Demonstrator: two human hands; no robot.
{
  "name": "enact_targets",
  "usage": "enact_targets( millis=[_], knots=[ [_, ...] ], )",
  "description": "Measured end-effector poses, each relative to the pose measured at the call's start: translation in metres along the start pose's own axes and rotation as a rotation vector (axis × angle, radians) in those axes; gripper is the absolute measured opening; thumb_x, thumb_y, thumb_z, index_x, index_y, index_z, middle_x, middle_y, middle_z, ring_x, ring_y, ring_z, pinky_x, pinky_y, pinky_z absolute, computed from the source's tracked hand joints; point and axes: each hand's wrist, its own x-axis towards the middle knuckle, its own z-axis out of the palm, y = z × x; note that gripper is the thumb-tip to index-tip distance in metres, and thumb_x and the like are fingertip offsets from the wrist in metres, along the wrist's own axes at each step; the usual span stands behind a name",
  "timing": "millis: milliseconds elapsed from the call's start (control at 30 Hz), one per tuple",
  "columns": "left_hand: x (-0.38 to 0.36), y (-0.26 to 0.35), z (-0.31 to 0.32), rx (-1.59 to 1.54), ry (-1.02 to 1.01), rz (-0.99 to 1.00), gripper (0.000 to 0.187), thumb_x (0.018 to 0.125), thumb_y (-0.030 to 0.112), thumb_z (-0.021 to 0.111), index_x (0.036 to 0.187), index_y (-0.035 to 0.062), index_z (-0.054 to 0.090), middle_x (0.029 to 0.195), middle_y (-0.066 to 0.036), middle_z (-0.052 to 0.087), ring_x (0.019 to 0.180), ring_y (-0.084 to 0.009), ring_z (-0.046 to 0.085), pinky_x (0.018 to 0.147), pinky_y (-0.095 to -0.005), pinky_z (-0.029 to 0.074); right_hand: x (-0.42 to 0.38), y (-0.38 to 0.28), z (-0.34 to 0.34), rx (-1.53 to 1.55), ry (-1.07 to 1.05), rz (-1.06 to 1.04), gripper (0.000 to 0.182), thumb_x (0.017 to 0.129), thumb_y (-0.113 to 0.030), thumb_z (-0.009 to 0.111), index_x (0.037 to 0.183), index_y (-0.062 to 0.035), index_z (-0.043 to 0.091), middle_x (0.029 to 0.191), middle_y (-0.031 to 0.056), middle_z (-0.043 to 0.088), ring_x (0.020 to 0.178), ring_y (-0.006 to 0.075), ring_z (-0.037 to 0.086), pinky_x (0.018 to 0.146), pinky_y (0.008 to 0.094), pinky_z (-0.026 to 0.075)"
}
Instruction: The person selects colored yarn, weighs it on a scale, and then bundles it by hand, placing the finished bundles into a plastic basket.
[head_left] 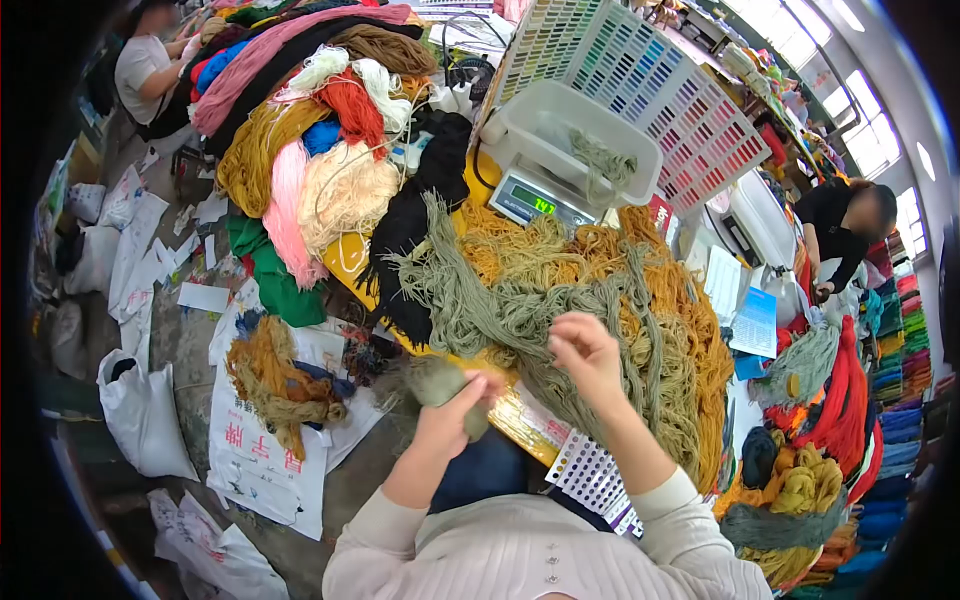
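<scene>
My left hand (455, 408) is closed around a small bundle of grey-green yarn (432, 380), near the table's front edge. The top of the bundle sticks out past my fingers and looks blurred. My right hand (588, 358) is raised over the yarn pile, its fingers bent together in a pinch; whether a thin strand is between them I cannot make out. Below and beyond it lie loose grey-green skeins (500, 310) on top of orange-gold yarn (690, 350). Black yarn (425, 200) hangs at the left of the pile.
A digital scale (540, 202) with lit green digits carries a clear plastic tub (520, 110) holding some grey-green yarn. Colour sample cards (680, 100) stand behind. A dotted card (592, 470) lies at the front edge. White sacks (145, 420) cover the floor. Another person (840, 235) works at right.
</scene>
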Motion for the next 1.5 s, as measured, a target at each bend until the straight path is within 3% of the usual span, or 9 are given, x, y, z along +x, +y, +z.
enact_targets(
  millis=[200,800,900,933,1033,1133,1300,1433,1500],
  knots=[
    [0.007,-0.009,0.025,-0.071,-0.151,0.020,0.029,0.086,0.017,0.038,0.107,-0.0024,0.044,0.108,-0.010,0.046,0.102,-0.0176,0.043,0.084,-0.0306,0.036,-0.032,-0.008,0.011,0.238,-0.136,0.114,0.010,0.075,-0.001,0.053,0.081,0.0059,0.055,0.085,0.0071,0.050,0.060,0.0097,0.054,0.052,0.0184,0.043],
    [0.013,-0.016,0.023,-0.080,-0.258,-0.042,0.038,0.087,0.022,0.031,0.114,-0.0034,0.037,0.111,-0.010,0.043,0.097,-0.0130,0.042,0.080,-0.0247,0.036,-0.031,-0.011,0.020,0.274,-0.321,0.285,0.012,0.073,-0.003,0.055,0.084,0.0025,0.058,0.076,0.0048,0.053,0.055,0.0068,0.051,0.049,0.0172,0.041],
    [0.016,-0.017,0.021,-0.072,-0.186,0.009,0.035,0.086,0.021,0.035,0.111,-0.0033,0.041,0.108,-0.011,0.045,0.096,-0.0144,0.044,0.080,-0.0258,0.037,-0.019,-0.016,0.016,0.101,-0.310,0.188,0.010,0.073,-0.002,0.054,0.081,0.0012,0.058,0.076,0.0058,0.054,0.056,0.0074,0.052,0.048,0.0178,0.041],
    [0.014,-0.012,0.021,-0.078,-0.129,-0.022,0.033,0.086,0.020,0.037,0.108,-0.0032,0.042,0.100,-0.010,0.048,0.089,-0.0143,0.047,0.076,-0.0263,0.039,-0.004,-0.011,0.010,0.035,-0.266,-0.030,0.008,0.073,-0.003,0.054,0.078,0.0006,0.058,0.074,0.0066,0.055,0.055,0.0083,0.053,0.046,0.0191,0.041],
    [0.006,0.004,0.013,-0.090,-0.038,-0.108,0.026,0.083,0.016,0.042,0.101,-0.0026,0.047,0.075,-0.006,0.052,0.067,-0.0129,0.049,0.063,-0.0270,0.041,0.056,-0.015,-0.023,-0.298,-0.026,0.024,0.014,0.075,-0.011,0.051,0.076,0.0005,0.058,0.072,0.0075,0.058,0.048,0.0073,0.052,0.044,0.0197,0.041],
    [-0.003,0.007,0.003,-0.160,-0.005,-0.187,0.017,0.081,0.012,0.045,0.087,-0.0016,0.052,0.045,0.002,0.037,0.039,-0.0074,0.032,0.044,-0.0232,0.032,0.132,0.009,-0.052,-0.688,0.153,-0.215,0.018,0.070,-0.013,0.052,0.083,-0.0015,0.058,0.073,0.0169,0.057,0.065,0.0273,0.056,0.060,0.0320,0.044],
    [-0.013,0.006,-0.003,-0.180,-0.084,-0.100,0.014,0.080,0.011,0.046,0.083,-0.0009,0.052,0.048,0.000,0.040,0.041,-0.0069,0.033,0.044,-0.0231,0.032,0.180,0.038,-0.055,-1.172,0.103,-0.048,0.019,0.068,-0.021,0.055,0.078,-0.0043,0.058,0.071,0.0166,0.057,0.073,0.0312,0.055,0.063,0.0395,0.043],
    [-0.011,0.015,0.001,-0.105,0.034,-0.030,0.014,0.080,0.011,0.046,0.083,-0.0014,0.053,0.054,-0.001,0.044,0.046,-0.0063,0.036,0.047,-0.0215,0.033,0.134,0.019,-0.031,-0.690,0.044,-0.250,0.011,0.066,-0.014,0.057,0.070,-0.0044,0.058,0.074,0.0125,0.056,0.064,0.0284,0.054,0.058,0.0340,0.043],
    [-0.006,0.017,0.010,-0.027,0.070,0.001,0.016,0.080,0.012,0.046,0.084,-0.0018,0.054,0.057,-0.001,0.045,0.048,-0.0060,0.038,0.049,-0.0200,0.033,0.084,-0.015,-0.013,-0.820,0.147,-0.586,0.006,0.065,-0.009,0.058,0.069,-0.0038,0.058,0.065,0.0103,0.051,0.054,0.0237,0.050,0.052,0.0302,0.040]
  ],
)
